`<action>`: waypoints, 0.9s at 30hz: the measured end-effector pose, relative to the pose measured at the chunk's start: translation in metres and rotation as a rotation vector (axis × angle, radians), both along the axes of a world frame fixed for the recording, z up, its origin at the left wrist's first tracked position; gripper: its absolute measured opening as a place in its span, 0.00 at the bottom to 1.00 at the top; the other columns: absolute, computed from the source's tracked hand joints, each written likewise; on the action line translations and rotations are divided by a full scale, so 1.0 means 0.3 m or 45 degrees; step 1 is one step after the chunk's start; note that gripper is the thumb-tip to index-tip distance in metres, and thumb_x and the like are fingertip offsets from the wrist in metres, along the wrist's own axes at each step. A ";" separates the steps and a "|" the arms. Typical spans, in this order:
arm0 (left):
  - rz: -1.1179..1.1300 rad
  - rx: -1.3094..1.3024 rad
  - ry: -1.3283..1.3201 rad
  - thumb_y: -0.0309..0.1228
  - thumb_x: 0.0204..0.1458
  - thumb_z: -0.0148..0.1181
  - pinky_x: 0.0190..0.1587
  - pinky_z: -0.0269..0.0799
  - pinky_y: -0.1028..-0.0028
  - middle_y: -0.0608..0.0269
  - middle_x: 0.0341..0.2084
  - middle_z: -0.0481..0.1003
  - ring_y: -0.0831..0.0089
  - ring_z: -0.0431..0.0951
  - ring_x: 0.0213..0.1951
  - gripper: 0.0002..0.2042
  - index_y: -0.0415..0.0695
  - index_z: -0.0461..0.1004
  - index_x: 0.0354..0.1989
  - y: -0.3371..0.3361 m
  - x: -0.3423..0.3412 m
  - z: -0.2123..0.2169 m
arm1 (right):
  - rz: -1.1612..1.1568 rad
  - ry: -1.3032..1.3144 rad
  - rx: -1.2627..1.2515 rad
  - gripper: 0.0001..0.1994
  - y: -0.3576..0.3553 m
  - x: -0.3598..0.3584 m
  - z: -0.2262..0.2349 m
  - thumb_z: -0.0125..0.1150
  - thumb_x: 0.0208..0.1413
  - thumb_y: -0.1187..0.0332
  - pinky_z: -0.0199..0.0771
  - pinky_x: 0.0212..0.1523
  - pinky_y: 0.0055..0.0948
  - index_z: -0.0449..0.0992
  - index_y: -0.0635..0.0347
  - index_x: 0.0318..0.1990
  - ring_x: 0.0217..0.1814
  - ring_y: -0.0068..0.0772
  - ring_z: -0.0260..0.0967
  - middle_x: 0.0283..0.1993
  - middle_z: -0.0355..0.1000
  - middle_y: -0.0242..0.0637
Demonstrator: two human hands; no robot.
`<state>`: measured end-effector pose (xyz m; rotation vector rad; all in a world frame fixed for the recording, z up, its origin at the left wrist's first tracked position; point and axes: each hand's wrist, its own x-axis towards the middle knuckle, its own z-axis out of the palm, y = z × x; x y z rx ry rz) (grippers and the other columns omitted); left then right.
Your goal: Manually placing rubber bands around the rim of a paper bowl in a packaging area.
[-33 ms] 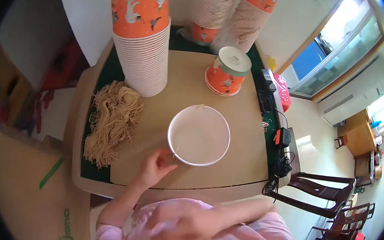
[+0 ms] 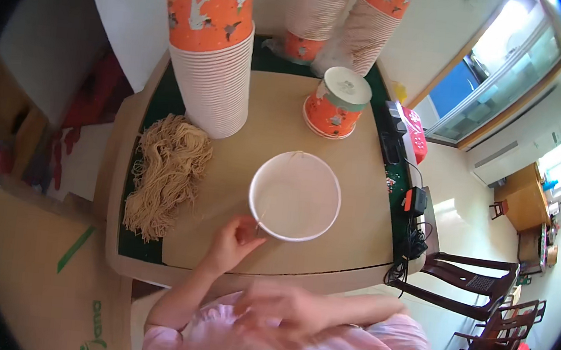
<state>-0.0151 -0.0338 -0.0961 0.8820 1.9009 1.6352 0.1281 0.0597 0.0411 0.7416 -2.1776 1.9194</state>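
Observation:
A white-lined paper bucket (image 2: pixel 297 193) stands mouth up on the tan board in the middle of the table. Thin strands of twine show at its far rim and at its near-left rim. My left hand (image 2: pixel 232 243) is at that near-left rim, thumb and forefinger closed around the strand of twine (image 2: pixel 259 223) there. Close to my body, in front of the table edge, my right hand (image 2: pixel 284 316) is smeared by motion, so its fingers cannot be made out. A loose bundle of beige twine (image 2: pixel 167 174) lies left of the bucket.
A tall stack of nested orange-and-green paper buckets (image 2: pixel 209 87) rises at the back left. An upside-down bucket (image 2: pixel 336 106) sits behind the open one. More bagged stacks (image 2: pixel 368 31) stand farther back. Cables and a black-orange adapter (image 2: pixel 416 201) line the right edge, near a dark wooden chair (image 2: pixel 470 277).
My right hand has moved slightly up and remains blurred. My left hand stays at the bucket's rim, while the whole view shifts a little.

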 end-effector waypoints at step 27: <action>-0.074 0.076 0.607 0.19 0.49 0.58 0.33 0.73 0.67 0.56 0.31 0.75 0.60 0.77 0.33 0.13 0.42 0.75 0.45 0.074 0.157 0.240 | -1.507 -0.274 -0.549 0.10 0.135 0.175 -0.339 0.49 0.56 0.86 0.73 0.50 0.27 0.75 0.71 0.42 0.46 0.31 0.74 0.44 0.75 0.44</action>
